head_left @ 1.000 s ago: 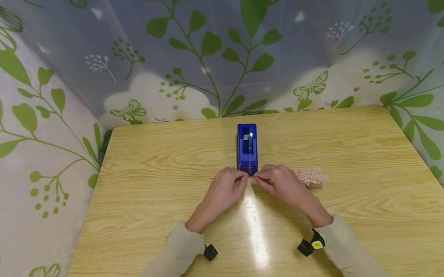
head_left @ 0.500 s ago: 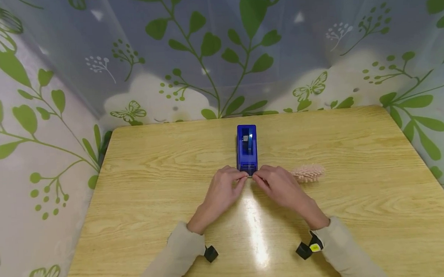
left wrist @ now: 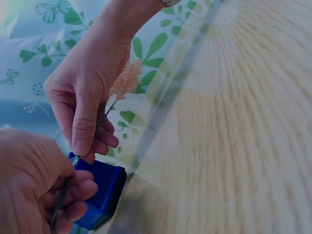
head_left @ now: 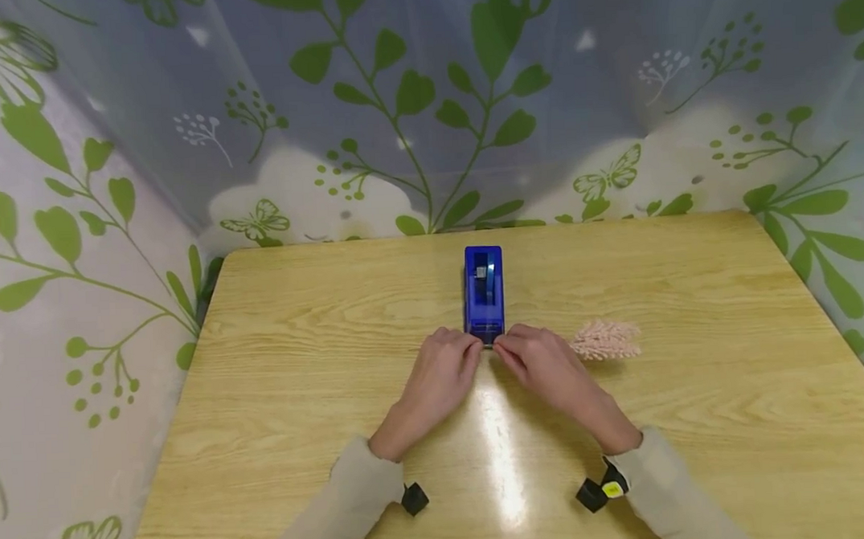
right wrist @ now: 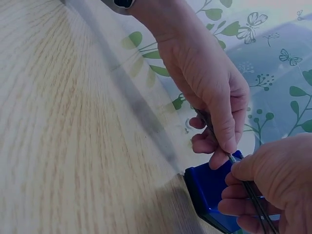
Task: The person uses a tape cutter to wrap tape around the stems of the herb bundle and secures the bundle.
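Observation:
A pink artificial flower sprig with a fluffy head (head_left: pixel 606 340) lies across both hands, close over the table. My left hand (head_left: pixel 444 369) pinches its dark stems (left wrist: pixel 59 202) between thumb and fingers. Opposite it, my right hand (head_left: pixel 548 365) pinches the same stems nearer the flower head, which sticks out to the right. Thumb tips of the two hands almost meet, and a small shiny spot shows on the stems between them. Just beyond the fingertips stands a blue tape dispenser (head_left: pixel 484 291), its cutting end toward me and partly hidden by the hands in the wrist views.
The wood-grain table (head_left: pixel 297 324) stretches out on both sides. A curtain (head_left: pixel 425 109) with green leaves and butterflies hangs along the back edge and the sides. Small black devices (head_left: pixel 594 494) sit at both wrists, below the beige sleeves (head_left: pixel 368 473).
The flower head has turned, and its tufts look more spread than a second ago. Both hands stay at the near end of the dispenser, fingers shifting slightly; the head view has tilted a little.

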Tool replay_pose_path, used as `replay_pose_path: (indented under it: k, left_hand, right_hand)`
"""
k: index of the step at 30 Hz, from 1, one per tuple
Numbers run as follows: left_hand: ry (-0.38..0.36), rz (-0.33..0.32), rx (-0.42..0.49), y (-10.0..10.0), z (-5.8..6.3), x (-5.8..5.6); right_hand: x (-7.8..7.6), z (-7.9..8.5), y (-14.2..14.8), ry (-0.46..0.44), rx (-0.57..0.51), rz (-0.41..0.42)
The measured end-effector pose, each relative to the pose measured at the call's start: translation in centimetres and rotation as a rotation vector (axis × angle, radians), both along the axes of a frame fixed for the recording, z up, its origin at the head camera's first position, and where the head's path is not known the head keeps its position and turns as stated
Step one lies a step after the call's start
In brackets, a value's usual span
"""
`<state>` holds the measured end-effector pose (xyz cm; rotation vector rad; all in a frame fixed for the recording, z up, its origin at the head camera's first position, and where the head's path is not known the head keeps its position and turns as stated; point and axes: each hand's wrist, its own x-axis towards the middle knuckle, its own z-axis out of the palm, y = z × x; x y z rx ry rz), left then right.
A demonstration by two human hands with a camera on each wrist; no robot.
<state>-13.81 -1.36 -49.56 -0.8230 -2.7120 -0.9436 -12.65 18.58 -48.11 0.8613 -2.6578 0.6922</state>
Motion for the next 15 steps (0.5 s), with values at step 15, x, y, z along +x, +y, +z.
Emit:
replay_pose_path:
  k: [15]
  left_hand:
    - [0.02,0.029,0.145,0.13,-0.08,0.14]
  right_hand:
    - [0.17,0.24,-0.27,-0.161,-0.062,-0.097]
